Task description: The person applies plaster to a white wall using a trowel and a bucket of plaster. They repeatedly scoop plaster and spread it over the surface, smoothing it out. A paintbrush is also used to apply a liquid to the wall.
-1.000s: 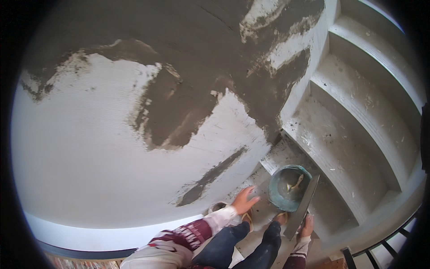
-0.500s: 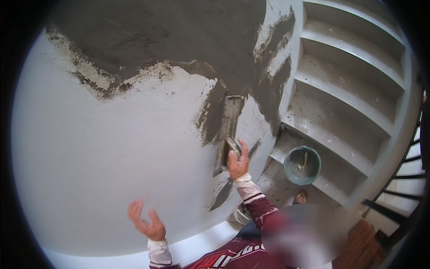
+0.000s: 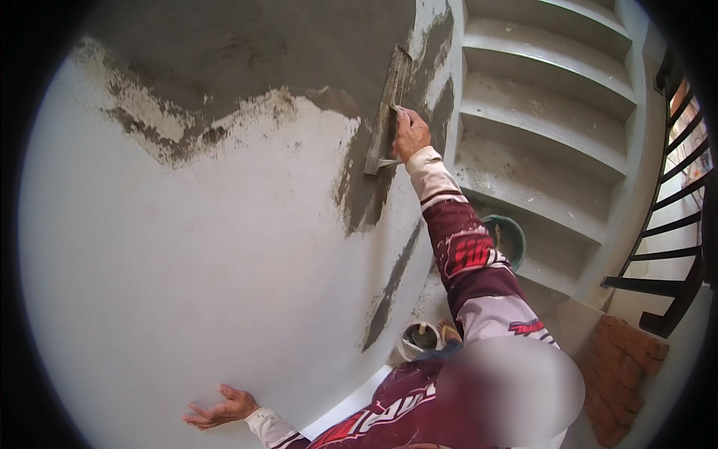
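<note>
My right hand (image 3: 412,135) is closed round the handle of a long, flat plastering trowel (image 3: 392,84). The trowel's blade stands steeply tilted against the wall, over wet grey plaster (image 3: 299,45) that covers the upper part. Ragged plaster edges meet the smooth white wall surface (image 3: 202,262), and a smeared grey strip (image 3: 395,280) runs down below the trowel. At the lower left my left hand (image 3: 224,408) is open with fingers spread, holding nothing. It is close to the white wall; whether it touches cannot be made out.
Grey stairs (image 3: 538,153) rise along the right of the wall. A green bucket (image 3: 514,258) stands on the lower steps, partly behind my right arm. Near my feet is a whitish bucket (image 3: 407,352). A black railing (image 3: 669,254) and reddish bricks (image 3: 617,374) lie farther right.
My right hand has moved the trowel up the wall, and that arm is now stretched out. My left hand has dropped lower and slightly left. The view has shifted a little.
</note>
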Tool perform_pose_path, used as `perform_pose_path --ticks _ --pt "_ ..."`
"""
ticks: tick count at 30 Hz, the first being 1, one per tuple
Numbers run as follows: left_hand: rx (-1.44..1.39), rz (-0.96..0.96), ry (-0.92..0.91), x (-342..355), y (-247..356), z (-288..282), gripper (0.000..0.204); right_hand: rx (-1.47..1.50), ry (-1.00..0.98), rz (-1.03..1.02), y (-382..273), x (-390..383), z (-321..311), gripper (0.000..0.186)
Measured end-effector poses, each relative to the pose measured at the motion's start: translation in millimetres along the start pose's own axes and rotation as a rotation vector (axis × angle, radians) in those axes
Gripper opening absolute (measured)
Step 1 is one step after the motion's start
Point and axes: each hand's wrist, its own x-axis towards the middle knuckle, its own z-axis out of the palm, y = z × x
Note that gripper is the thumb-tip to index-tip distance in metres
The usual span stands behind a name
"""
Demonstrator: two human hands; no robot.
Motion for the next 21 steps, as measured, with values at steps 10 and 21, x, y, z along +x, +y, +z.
perform_pose_path --ticks 10,21 --pt "0.095 0.055 0.006 2 -2 -9 0.075 -0.23 -0.122 0.158 69 -130 15 0.043" --pt "0.051 0.07 0.007 12 15 -14 0.075 -0.25 -0.1 -0.089 133 -218 25 0.041"
